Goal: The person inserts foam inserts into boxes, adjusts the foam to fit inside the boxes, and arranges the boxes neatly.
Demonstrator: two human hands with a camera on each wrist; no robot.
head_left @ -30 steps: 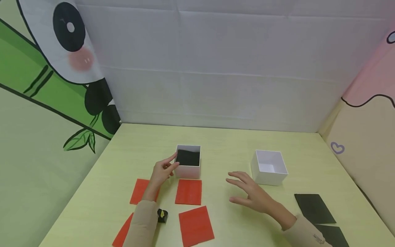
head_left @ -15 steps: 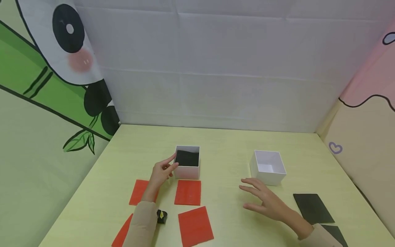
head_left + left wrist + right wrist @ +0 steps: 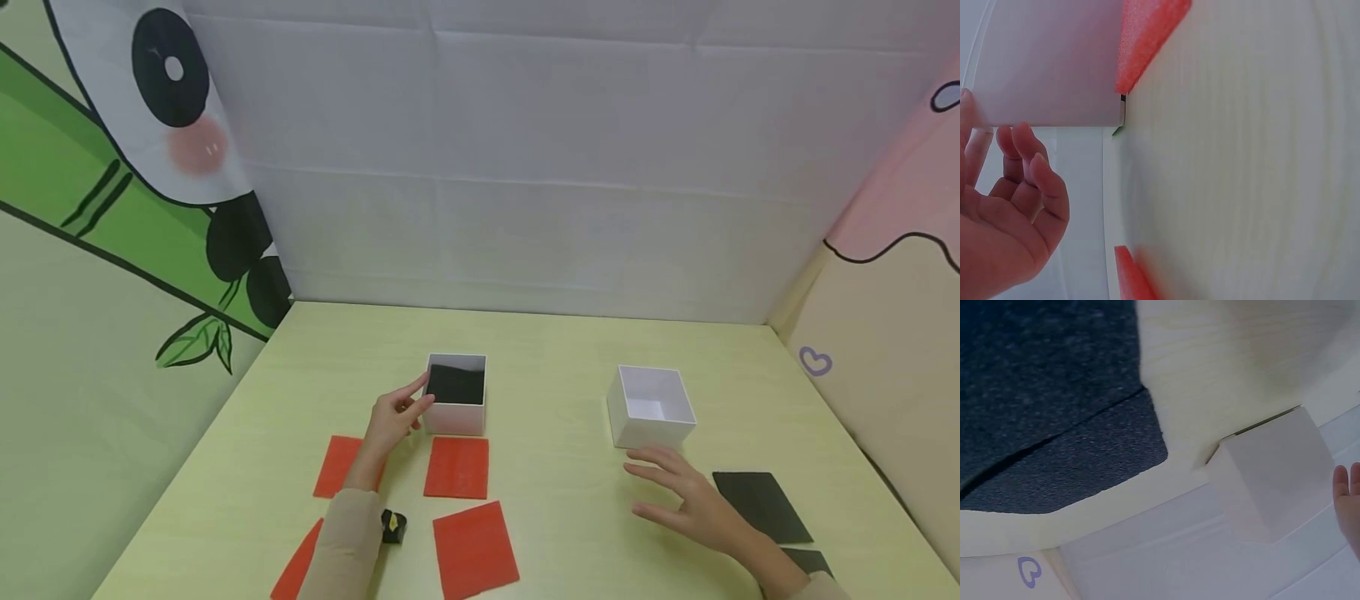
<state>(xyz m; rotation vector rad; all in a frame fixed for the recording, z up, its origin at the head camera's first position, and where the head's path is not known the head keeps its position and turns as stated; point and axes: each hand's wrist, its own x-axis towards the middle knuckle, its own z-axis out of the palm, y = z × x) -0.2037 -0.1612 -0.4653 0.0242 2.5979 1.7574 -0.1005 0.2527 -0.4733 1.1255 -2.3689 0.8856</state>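
Note:
My left hand (image 3: pixel 390 425) holds the near left corner of a white box (image 3: pixel 456 420), thumb at the front rim and index finger along the side; in the left wrist view its other fingers bend loosely beside the wall (image 3: pixel 1047 69). Inside that box, a black sheet (image 3: pixel 455 385) lies near the top. My right hand (image 3: pixel 690 500) hovers with spread fingers, holding nothing, between a second white box (image 3: pixel 651 433) and two black felt-like sheets (image 3: pixel 763 507). Those sheets (image 3: pixel 1047 356) look close and grainy in the right wrist view, partly overlapping.
Several red sheets lie around my left forearm, among them one (image 3: pixel 456 467) in front of the left box and another (image 3: pixel 477 550) nearer me. A white cloth (image 3: pixel 525 167) hangs behind the table (image 3: pixel 555 358), with printed panels (image 3: pixel 892 317) at both sides.
My right hand has moved right and toward me, from beside the second box to near the black sheets. My left hand has stayed at the left box.

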